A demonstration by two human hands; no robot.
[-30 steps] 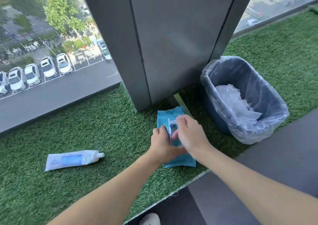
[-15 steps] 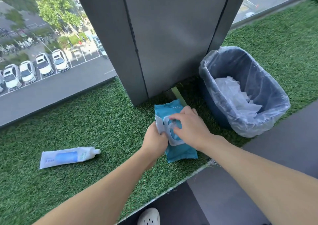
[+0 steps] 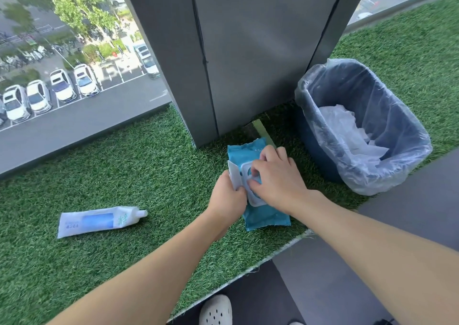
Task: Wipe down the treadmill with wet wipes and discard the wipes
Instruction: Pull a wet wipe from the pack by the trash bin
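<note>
A teal pack of wet wipes (image 3: 265,219) lies on the artificial grass in front of a grey pillar. Its white flip lid (image 3: 234,175) stands open on the left. My left hand (image 3: 227,196) grips the pack's left edge and holds the lid back. My right hand (image 3: 277,179) rests over the pack with its fingertips curled at the oval opening; whether they pinch a wipe is hidden. A blue bin (image 3: 320,150) lined with a clear bag stands to the right, with crumpled white wipes (image 3: 347,130) inside.
A white and blue tube (image 3: 98,221) lies on the grass to the left. The grey pillar (image 3: 248,51) rises just behind the pack, with window glass on both sides. A dark floor (image 3: 409,215) runs along the grass edge, and a white shoe (image 3: 216,311) shows below.
The lid, half raised a second ago, now stands fully open. My right fingers have moved down onto the pack's opening. My left hand has stayed at the left edge.
</note>
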